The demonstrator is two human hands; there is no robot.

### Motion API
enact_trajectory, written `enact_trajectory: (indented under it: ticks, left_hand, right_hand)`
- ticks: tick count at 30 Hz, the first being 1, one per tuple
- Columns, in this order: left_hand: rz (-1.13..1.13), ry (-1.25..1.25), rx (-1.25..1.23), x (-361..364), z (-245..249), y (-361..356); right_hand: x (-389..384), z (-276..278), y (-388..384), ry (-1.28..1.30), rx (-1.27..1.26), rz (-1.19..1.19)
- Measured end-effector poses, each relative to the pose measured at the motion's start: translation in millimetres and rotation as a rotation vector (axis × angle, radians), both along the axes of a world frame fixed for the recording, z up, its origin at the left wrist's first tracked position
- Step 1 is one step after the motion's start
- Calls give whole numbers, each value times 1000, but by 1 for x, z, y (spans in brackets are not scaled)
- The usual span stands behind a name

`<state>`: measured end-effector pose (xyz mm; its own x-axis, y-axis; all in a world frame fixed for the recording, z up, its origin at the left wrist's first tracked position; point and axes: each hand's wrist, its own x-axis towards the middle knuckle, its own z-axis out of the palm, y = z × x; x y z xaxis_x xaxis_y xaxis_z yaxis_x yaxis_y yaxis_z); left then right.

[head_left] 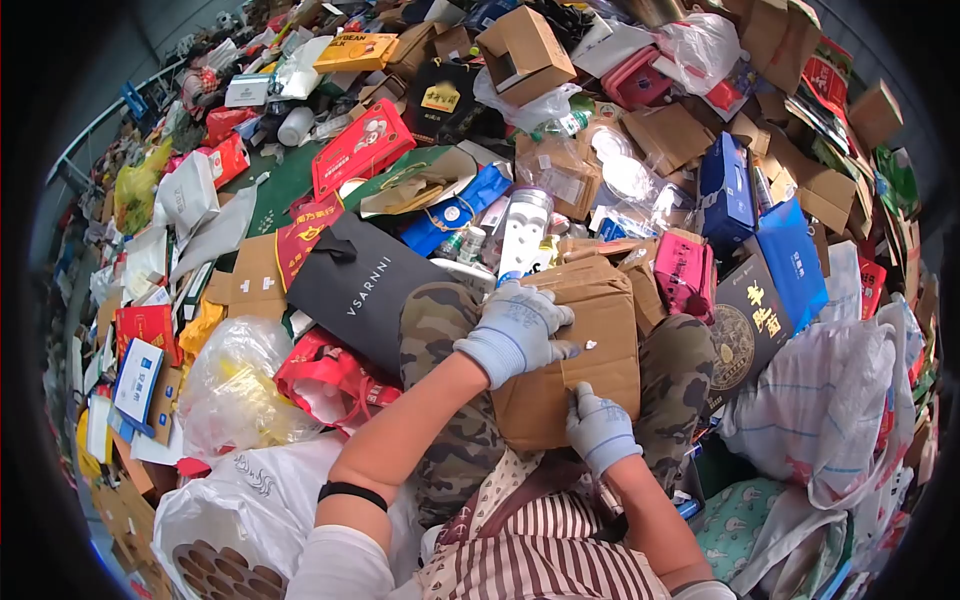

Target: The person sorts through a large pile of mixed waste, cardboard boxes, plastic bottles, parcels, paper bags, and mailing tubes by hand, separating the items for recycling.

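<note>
A heap of discarded packaging [560,150] fills the whole view, far and to both sides: cartons, gift boxes, plastic bags. Near right lies a big white sack [830,400]. Near left are a clear plastic bag [240,390] and a red bag [330,380]. A black paper bag [365,285] lettered VSARNNI lies left of centre, against the person's knee. Right of centre sits a dark box with a gold emblem [745,335], with a pink box [685,275] just beyond it.

The brown cardboard box [600,345] rests across the person's lap, on camouflage trousers [440,330], in the middle of the scene. It seems closed and holding its shape, neither opened nor pressed flat, so the handling looks to be at an early stage. A small white scrap shows on its top face.

The left hand [515,330], gloved, lies on the box's far left part, its fingers [540,300] spread wide and pressed flat on the cardboard. The right hand [600,430], also gloved, is at the box's near edge. Its fingers [582,398] are curled narrow against the cardboard, though whether they pinch a flap or only brace it cannot be told. A black wristband [352,493] circles the left forearm.
</note>
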<state>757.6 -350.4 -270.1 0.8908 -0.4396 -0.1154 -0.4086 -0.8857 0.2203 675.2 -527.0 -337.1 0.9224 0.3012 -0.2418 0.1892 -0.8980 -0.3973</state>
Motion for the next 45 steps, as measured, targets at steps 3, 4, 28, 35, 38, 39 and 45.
enact_trajectory:
  ticks: [3,4,28,35,38,39,45]
  left_hand:
    - [-158,49,404,4,6,-9]
    - [-171,-16,554,-1,0,-17]
    - [-519,-68,394,-76,-65,-50]
    - [-519,76,281,-27,13,-27]
    - [-340,85,58,-21,32,-21]
    - [-277,96,-10,-21,33,-19]
    - [55,146,-340,-39,-2,-5]
  right_hand:
    - [-4,2,2,55,-36,-7]
    - [-9,5,4,77,-41,-13]
    - [-76,-27,-45,153,226,-84]
    - [-52,9,-63,217,877,-413]
    - [-35,11,-64,56,829,-333]
    - [-30,12,-62,-20,820,-303]
    - [-11,19,-57,183,908,-285]
